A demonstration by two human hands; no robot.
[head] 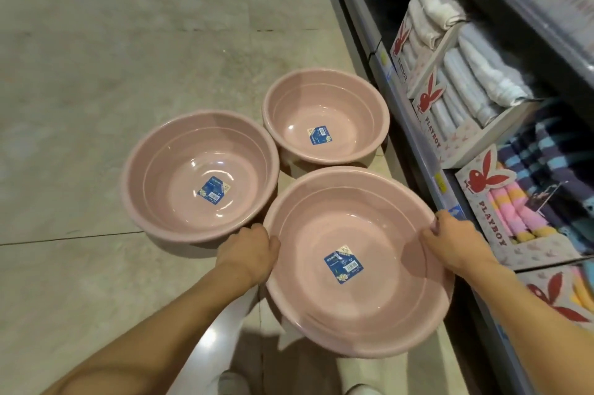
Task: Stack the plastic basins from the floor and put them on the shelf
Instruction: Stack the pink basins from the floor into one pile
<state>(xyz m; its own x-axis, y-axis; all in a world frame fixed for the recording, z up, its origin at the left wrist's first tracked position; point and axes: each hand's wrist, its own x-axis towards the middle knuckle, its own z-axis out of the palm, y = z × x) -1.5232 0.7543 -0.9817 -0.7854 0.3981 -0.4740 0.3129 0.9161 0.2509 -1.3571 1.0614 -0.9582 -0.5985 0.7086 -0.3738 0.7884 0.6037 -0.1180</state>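
1. Three pink plastic basins were seen on or above a pale tiled floor (96, 73), each with a blue label inside.
2. The nearest basin (356, 298) was gripped at opposite rims by the left hand (249, 253) and the right hand (450, 242), and was tilted.
3. A second basin (199, 176) lay to its left, a smaller basin (324, 115) beyond.
4. A shelf (414, 137) on the right was stocked with folded towels (482, 79) in boxes printed with red rabbit logos.
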